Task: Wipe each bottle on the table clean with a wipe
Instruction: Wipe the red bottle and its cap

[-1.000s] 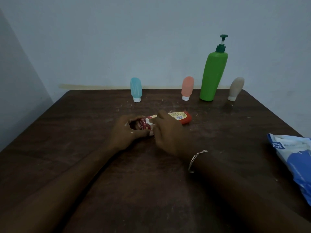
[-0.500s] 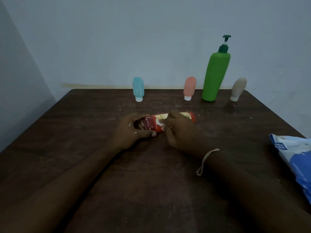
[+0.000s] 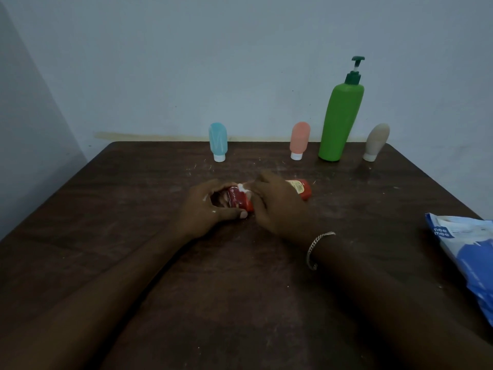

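A dim view looks down on a dark wooden table [image 3: 240,289] set against a pale wall. Near the middle of the table, a red bottle [image 3: 301,189] lies on its side, with one end pointing left toward the left hand and the other angled to the right.

The left hand [image 3: 205,209] curls around the bottle's left end. Its fingers arch over the top and its thumb [image 3: 234,214] lies along the near side, forming a loose ring that closes on the bottle.

The right hand [image 3: 277,204] covers the middle of the bottle with its fingers bent closely over it. It presses a small white wipe [image 3: 244,188] against the bottle; only a crumpled edge of the wipe shows between the two hands. A silver chain bracelet [image 3: 316,248] hangs at the right wrist.

Four more bottles stand along the table's far edge, well apart from the hands: a blue tube [image 3: 218,141], a pink tube [image 3: 299,140], a tall green pump bottle [image 3: 340,121] just beside the pink one, and a beige tube [image 3: 375,141]. All three tubes stand on their white caps.

A blue and white wipes packet [image 3: 466,252] lies at the right edge of the table.
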Available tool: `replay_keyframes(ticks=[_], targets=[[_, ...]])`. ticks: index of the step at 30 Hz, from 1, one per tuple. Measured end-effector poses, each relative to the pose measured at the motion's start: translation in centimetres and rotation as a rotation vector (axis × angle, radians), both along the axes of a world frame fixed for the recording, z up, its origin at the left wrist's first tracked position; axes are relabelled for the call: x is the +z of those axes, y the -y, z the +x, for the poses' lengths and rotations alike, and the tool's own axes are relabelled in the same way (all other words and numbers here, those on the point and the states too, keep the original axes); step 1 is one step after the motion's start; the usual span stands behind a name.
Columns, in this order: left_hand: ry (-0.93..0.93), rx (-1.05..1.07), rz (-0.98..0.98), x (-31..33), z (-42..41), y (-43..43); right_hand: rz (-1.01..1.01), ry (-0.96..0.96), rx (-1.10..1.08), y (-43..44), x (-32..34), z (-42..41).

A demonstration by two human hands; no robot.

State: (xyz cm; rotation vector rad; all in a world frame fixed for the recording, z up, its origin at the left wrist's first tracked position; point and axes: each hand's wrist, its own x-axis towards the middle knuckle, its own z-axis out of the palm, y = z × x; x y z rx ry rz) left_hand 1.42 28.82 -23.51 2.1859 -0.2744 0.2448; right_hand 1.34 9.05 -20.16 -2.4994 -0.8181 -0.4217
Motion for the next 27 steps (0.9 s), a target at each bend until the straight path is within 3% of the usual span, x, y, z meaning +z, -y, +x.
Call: replay_keyframes(ticks=[3,8,27], targets=[[-0.005,-0.004,0.007,0.0,0.0,-0.2,-0.091,-0.026,0.045,0.3,-0.5,-0.9],[-0.015,-0.011,0.004,0.1,0.1,0.0,-0.002,0.013,-0.007,2.3,-0.6,0.3],[-0.054,-0.032,-0.043,0.0,0.1,-0.1,-0.104,0.001,0.019,3.3,-0.6,-0.5]])
